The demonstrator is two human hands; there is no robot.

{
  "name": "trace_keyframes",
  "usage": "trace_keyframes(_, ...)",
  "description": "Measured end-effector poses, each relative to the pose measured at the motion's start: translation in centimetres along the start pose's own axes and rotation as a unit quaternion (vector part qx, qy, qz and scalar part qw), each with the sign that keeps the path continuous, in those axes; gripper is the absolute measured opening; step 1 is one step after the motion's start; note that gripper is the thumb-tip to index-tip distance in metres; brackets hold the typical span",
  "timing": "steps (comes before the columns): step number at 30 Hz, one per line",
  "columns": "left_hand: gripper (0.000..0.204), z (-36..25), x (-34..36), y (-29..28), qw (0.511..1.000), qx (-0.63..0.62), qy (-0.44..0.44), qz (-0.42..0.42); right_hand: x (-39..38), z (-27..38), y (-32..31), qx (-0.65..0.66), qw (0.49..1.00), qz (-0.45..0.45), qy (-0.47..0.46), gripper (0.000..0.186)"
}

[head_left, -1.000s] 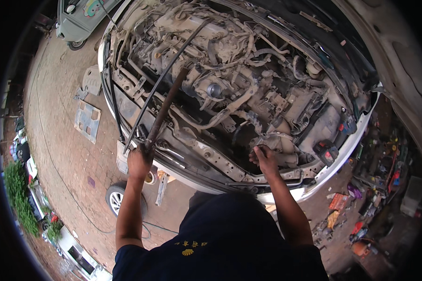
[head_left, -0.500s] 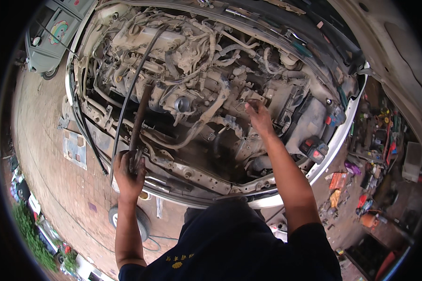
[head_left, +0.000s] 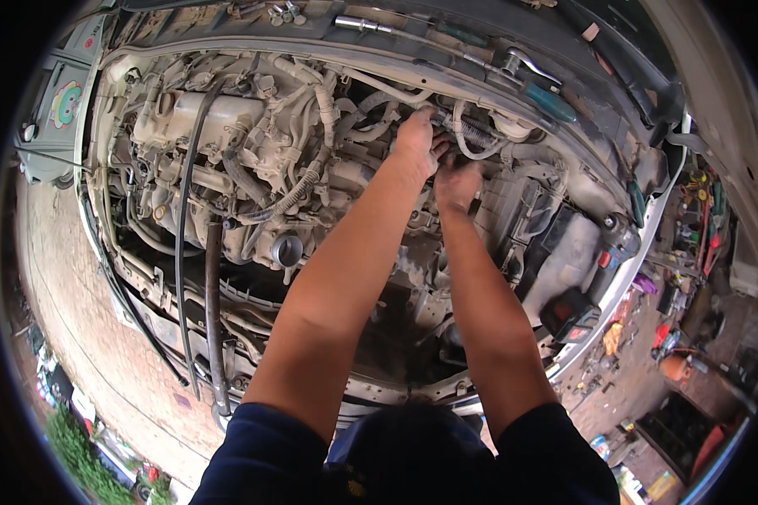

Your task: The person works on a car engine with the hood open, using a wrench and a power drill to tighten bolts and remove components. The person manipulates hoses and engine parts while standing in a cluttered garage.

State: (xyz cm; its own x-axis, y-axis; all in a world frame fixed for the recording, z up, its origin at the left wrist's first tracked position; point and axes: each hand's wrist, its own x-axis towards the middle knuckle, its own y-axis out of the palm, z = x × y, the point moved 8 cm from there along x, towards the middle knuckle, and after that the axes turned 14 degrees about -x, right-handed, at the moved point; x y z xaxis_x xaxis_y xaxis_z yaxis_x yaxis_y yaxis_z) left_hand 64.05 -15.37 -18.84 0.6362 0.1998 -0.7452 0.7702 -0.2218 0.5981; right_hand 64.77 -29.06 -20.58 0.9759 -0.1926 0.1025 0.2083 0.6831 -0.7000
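Both my arms reach far into a dusty car engine bay. My left hand (head_left: 415, 141) is at the back, beside a ribbed hose (head_left: 477, 135) and a pale curved pipe (head_left: 461, 126). Its fingers curl inward, and whatever they hold is hidden. Just right of it and a little nearer, my right hand (head_left: 459, 182) is blurred, its fingers bent down among the engine parts. I cannot make out what it touches. A long steel pipe (head_left: 213, 311) leans upright at the left front of the bay, away from both hands.
A ratchet (head_left: 530, 66), a teal-handled screwdriver (head_left: 551, 102), a long socket extension (head_left: 366, 24) and several bolts (head_left: 288, 13) lie along the rear ledge. A cordless power tool (head_left: 619, 240) rests at the right fender. A black rod (head_left: 183, 219) crosses the engine's left side.
My left hand has left the steel pipe and reached to the back of the bay. My right hand has moved farther in beside it. The view has shifted, bringing more rear ledge into sight.
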Motion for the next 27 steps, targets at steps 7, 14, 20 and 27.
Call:
trace_keyframes(7,0.018,0.7,1.4,1.8,0.999,-0.035,-0.009,-0.015,1.5,0.7,0.5,-0.093,0.992,0.083,0.014,0.018)
trace_keyframes(14,0.014,-0.2,0.5,1.7,0.998,0.058,-0.007,-0.029,2.0,1.2,0.9,-0.213,0.964,0.158,-0.031,0.029)
trace_keyframes(20,0.022,1.2,3.6,-0.5,0.978,0.194,-0.016,0.071,1.6,0.8,1.1,-0.203,0.967,0.131,-0.084,0.018)
trace_keyframes(27,0.048,3.9,0.6,2.1,0.897,0.408,0.061,0.159,-3.4,3.6,-4.6,-0.231,0.921,0.253,-0.187,0.020)
